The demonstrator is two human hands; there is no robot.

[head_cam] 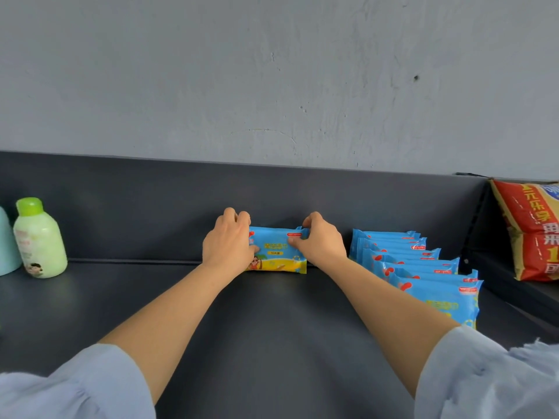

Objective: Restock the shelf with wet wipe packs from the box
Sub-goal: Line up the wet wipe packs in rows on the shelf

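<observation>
So the wet wipe pack (276, 252) is standing on its long edge right up against the shelf's (272, 328) back edge, roughly mid-width, and it looks like the first one of a new row. Just to its right, with a small gap, there's already a row of packs (438, 297) lined up upright from the back edge toward the front, so I'd say the restock is partway done. The whole left stretch of the shelf has no packs, and the box isn't in view, so no idea how many are left. Both arms are stretched out forward: left hand (228, 243) is clamped on the pack's left end, fingers curled over the top and thumb on the front, and right hand (320, 241) pinches the top right corner the same way. Near the left edge sits a green-capped bottle (39, 240), and past the right edge a red and yellow bag (532, 231).
</observation>
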